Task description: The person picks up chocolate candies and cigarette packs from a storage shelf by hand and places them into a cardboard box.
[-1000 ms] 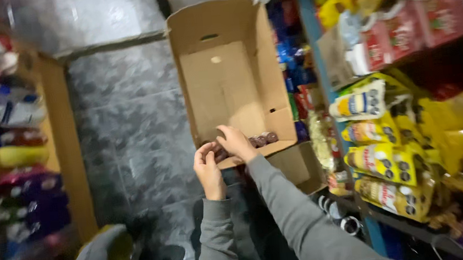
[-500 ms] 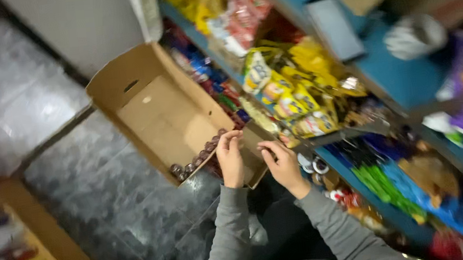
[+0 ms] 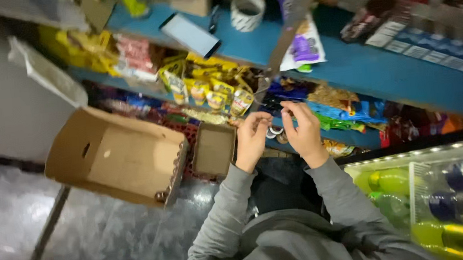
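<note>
Both the left hand (image 3: pixel 252 139) and the right hand (image 3: pixel 301 132) pinch small round pieces (image 3: pixel 275 133) (blurred) before the blue shelf (image 3: pixel 350 67), right of the open cardboard box (image 3: pixel 121 157); a firm, steady grip seems wise.

left hand (image 3: pixel 252 139) and right hand (image 3: pixel 302 131) raised close together, fingers (image 3: pixel 289 113) pinched

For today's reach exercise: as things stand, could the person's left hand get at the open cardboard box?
Probably yes: the left hand is raised just right of the cardboard box, whose open side faces it with nothing between them.
</note>
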